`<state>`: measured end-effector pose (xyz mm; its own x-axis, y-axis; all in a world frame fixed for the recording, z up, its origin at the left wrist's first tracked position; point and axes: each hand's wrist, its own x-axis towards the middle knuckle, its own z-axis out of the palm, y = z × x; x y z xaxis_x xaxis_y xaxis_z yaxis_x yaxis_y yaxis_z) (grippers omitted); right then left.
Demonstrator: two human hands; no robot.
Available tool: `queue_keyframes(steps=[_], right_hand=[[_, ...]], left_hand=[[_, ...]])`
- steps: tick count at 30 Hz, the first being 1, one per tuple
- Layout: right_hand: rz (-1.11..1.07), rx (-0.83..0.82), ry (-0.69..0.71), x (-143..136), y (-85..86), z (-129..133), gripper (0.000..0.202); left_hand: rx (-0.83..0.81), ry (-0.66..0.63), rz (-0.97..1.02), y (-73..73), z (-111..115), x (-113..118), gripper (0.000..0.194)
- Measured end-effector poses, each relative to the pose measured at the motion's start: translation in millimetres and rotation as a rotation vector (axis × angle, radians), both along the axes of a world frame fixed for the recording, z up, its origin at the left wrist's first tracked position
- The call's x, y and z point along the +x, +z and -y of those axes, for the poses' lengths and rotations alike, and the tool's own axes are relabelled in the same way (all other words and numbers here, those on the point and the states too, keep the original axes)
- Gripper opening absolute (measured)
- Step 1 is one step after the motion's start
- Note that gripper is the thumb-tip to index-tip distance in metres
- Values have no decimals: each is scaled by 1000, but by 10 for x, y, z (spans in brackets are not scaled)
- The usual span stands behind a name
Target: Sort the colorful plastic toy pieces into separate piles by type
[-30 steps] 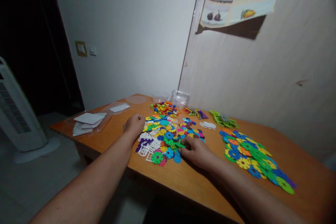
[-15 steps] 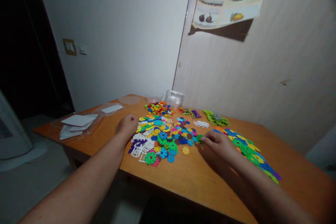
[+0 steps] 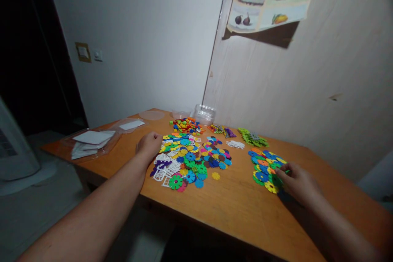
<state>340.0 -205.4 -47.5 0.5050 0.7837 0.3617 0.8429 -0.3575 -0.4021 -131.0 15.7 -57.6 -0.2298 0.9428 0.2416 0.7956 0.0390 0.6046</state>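
My left hand (image 3: 150, 146) rests closed at the left edge of a mixed pile of plastic pieces; whatever its curled fingers hold is hidden. That pile has notched snowflake discs (image 3: 176, 181) in several colours, white fence-like pieces (image 3: 167, 168) and purple pieces (image 3: 161, 165). Over at the right, my right hand (image 3: 296, 178) is pinched at the near side of a spread of larger notched discs (image 3: 262, 176). A green notched disc (image 3: 277, 180) shows at its fingertips, partly covered. Smaller discs (image 3: 216, 157) lie in a heap between my hands.
Colourful small blocks (image 3: 186, 125), a clear plastic box (image 3: 204, 114), light-green pieces (image 3: 251, 136) and white pieces (image 3: 235, 144) stand along the back of the wooden table (image 3: 239, 208). Clear packaging with white cards (image 3: 93, 139) lies at the left. A single yellow disc (image 3: 215, 176) sits near the middle.
My right hand has moved right, from beside the small-disc heap to the larger discs on the right, carrying a green disc. My left hand has stayed in place.
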Motion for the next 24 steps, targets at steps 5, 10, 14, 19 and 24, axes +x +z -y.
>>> queue_keyframes(steps=[5,10,14,19,24], right_hand=[[17,-94,325,-750,148,-105,31],[59,-256,722,-1437,206,-162,32],[198,-347,744,-1568,177,-243,31],[271,-304,614,-1653,202,-378,32],[176,-278,738,-1915,212,-517,32]], left_hand=[[15,13,3,-29,-14,-3,27],[35,0,11,-60,-19,-11,25],[28,-7,14,-44,2,-2,25],[10,1,11,-17,21,13,25],[28,-12,9,-37,5,8,25]])
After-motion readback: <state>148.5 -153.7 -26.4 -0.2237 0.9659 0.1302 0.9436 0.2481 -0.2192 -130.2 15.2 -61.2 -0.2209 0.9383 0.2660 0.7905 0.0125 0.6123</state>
